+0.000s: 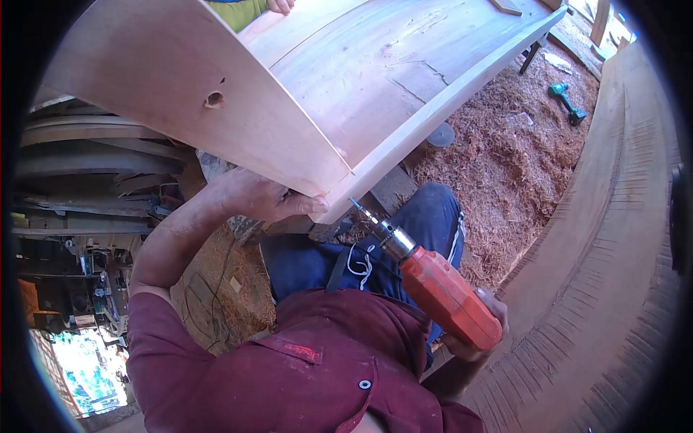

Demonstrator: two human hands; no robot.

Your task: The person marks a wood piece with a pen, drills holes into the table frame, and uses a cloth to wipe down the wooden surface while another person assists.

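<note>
My right hand (484,325) is wrapped round the handle of a red power drill (444,292) with a metal chuck. Its thin bit (357,206) points up and left at the edge of a wooden frame rail (404,141); whether the tip touches the wood I cannot tell. With my left hand (271,198) I grip the lower corner, where a wide wooden board (180,79) stands against the end of the rail. Some of its fingers are hidden behind the wood. The board has a knot hole and leans up to the left over a large flat wooden panel (361,79).
Another person's hand (280,6) rests by the panel's far edge. A green cordless drill (567,102) lies on wood shavings (505,173) to the right. Beyond it runs a long curved plank (577,289). Stacked boards (94,166) and a cluttered bench (79,281) are at left.
</note>
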